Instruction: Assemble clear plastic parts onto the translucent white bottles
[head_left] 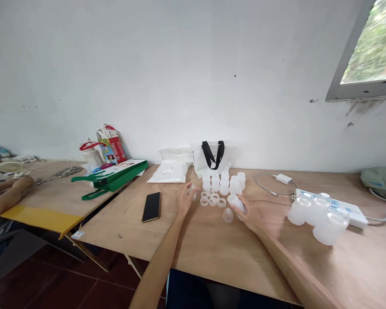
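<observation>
My left hand (185, 201) grips a small clear plastic cup (191, 193) by its side, just left of a group of clear plastic rings (212, 199). My right hand (248, 213) is shut around a translucent plastic bottle (236, 204), lying tilted across my fingers. Behind the rings stand several translucent bottles (224, 183) in a loose cluster. A single clear cup (228, 215) rests on the plywood table (199, 240) just left of my right hand.
A black smartphone (151, 207) lies left of my hands. Behind are a white packet (170, 171) and a black-handled white bag (212, 156). Large translucent containers (318, 219) lean on a white box (341, 210) at right. A co-worker's hand (22, 183) rests on the neighbouring table.
</observation>
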Motion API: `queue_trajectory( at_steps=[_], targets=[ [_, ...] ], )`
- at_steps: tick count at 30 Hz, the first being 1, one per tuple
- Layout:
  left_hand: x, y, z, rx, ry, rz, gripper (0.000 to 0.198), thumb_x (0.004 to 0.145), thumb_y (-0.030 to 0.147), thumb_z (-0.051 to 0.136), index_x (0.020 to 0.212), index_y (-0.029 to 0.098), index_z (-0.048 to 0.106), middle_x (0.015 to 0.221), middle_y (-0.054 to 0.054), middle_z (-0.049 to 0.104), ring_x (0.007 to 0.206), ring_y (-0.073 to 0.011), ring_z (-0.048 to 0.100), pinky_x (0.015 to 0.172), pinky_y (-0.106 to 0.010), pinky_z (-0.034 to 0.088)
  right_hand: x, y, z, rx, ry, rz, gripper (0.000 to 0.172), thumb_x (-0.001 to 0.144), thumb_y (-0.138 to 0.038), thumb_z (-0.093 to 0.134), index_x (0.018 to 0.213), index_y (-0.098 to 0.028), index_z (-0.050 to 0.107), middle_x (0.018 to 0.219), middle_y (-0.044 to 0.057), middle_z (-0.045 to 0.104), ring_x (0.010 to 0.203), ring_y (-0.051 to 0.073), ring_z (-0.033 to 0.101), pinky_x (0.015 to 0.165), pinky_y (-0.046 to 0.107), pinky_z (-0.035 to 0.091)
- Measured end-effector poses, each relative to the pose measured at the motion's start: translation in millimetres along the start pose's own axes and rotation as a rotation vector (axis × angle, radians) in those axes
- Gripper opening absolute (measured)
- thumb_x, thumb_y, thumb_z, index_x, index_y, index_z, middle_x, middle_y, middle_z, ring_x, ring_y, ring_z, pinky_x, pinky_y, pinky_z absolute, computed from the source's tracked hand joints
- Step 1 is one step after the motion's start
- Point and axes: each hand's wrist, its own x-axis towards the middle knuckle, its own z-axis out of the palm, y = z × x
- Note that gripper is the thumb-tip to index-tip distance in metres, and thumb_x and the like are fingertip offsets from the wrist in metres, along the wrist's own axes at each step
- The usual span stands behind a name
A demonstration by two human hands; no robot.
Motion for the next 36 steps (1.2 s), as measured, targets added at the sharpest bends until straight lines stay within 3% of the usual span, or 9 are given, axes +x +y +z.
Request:
queue_trajectory(
  at_steps=[9, 13, 18, 20, 21, 23, 25, 29, 36],
  targets=[
    [0, 1, -0.2, 0.025, 0.023, -0.028, 0.034, 0.092, 0.048, 0.07, 0.111, 0.02, 0.069, 0.112, -0.014, 0.076, 0.11, -0.0342, 0.069, 0.102, -0.053, 0.051, 0, -4, 0, 0.021, -0.016, -0.021, 0.048, 0.093, -0.06, 0.057, 0.128, -0.027, 0.064, 0.115, 0.007, 0.079, 0.101, 0.031, 0.074, 0.086, 0.042, 0.056],
    [-2, 14, -3.8, 0.034, 0.067, -0.012, 0.037, 0.092, 0.049, 0.07, 0.118, 0.022, 0.065, 0.123, -0.012, 0.072, 0.12, -0.0347, 0.064, 0.112, -0.056, 0.043, 0, -2, 1, 0.007, -0.018, -0.035, 0.047, 0.094, -0.06, 0.057, 0.129, -0.029, 0.064, 0.116, 0.007, 0.079, 0.1, 0.031, 0.074, 0.087, 0.043, 0.056],
    [-25, 40, 0.8, 0.045, 0.195, 0.021, 0.035, 0.105, 0.047, 0.044, 0.122, 0.022, 0.061, 0.127, -0.014, 0.068, 0.127, -0.033, 0.059, 0.117, -0.053, 0.038, 0, -2, 5, -0.011, -0.009, -0.046, 0.048, 0.094, -0.061, 0.058, 0.13, -0.03, 0.064, 0.121, 0.006, 0.078, 0.107, 0.034, 0.074, 0.09, 0.046, 0.058],
    [-40, 52, 9.9, 0.017, 0.079, 0.091, 0.034, 0.105, 0.047, 0.046, 0.123, 0.024, 0.064, 0.123, -0.012, 0.071, 0.121, -0.0293, 0.064, 0.11, -0.046, 0.047, -1, -2, 6, -0.021, 0.017, -0.061, 0.049, 0.093, -0.061, 0.059, 0.131, -0.031, 0.064, 0.125, 0.006, 0.076, 0.11, 0.034, 0.073, 0.09, 0.048, 0.058],
    [-47, 58, 15.8, -0.01, -0.068, 0.176, 0.036, 0.105, 0.045, 0.046, 0.129, 0.025, 0.062, 0.126, -0.012, 0.071, 0.122, -0.0283, 0.063, 0.11, -0.044, 0.048, -1, -2, 7, -0.029, 0.018, -0.084, 0.049, 0.093, -0.061, 0.06, 0.132, -0.032, 0.064, 0.126, 0.006, 0.076, 0.111, 0.034, 0.073, 0.09, 0.048, 0.059],
    [-59, 70, 28.5, -0.033, -0.341, 0.325, 0.042, 0.106, 0.043, 0.044, 0.144, 0.029, 0.056, 0.138, -0.009, 0.068, 0.13, -0.0261, 0.061, 0.116, -0.044, 0.044, -1, -2, 6, -0.063, -0.008, -0.152, 0.048, 0.094, -0.059, 0.06, 0.134, -0.033, 0.065, 0.124, 0.005, 0.076, 0.109, 0.033, 0.073, 0.089, 0.046, 0.059],
    [-68, 78, 39.7, -0.043, -0.487, 0.395, 0.047, 0.107, 0.041, 0.04, 0.153, 0.033, 0.048, 0.147, -0.006, 0.062, 0.138, -0.0237, 0.056, 0.123, -0.044, 0.037, -1, -1, 6, -0.107, -0.04, -0.213, 0.049, 0.096, -0.055, 0.058, 0.137, -0.031, 0.064, 0.117, 0.006, 0.077, 0.103, 0.031, 0.074, 0.087, 0.045, 0.06],
    [-73, 81, 49.2, -0.101, -0.494, 0.394, 0.045, 0.109, 0.04, 0.04, 0.152, 0.031, 0.049, 0.153, -0.005, 0.058, 0.142, -0.0214, 0.053, 0.124, -0.044, 0.037, 0, 3, 7, -0.146, -0.027, -0.257, 0.048, 0.095, -0.051, 0.057, 0.136, -0.028, 0.066, 0.114, 0.008, 0.077, 0.102, 0.03, 0.074, 0.09, 0.046, 0.059],
    [-67, 78, 42.5, -0.059, -0.405, 0.339, 0.035, 0.101, 0.045, 0.06, 0.132, 0.034, 0.069, 0.126, -0.004, 0.075, 0.119, -0.0258, 0.067, 0.114, -0.047, 0.045, 1, 2, 15, -0.161, 0.045, -0.316, 0.043, 0.093, -0.048, 0.062, 0.13, -0.026, 0.063, 0.124, 0.01, 0.075, 0.111, 0.031, 0.073, 0.095, 0.047, 0.058]
  ],
)
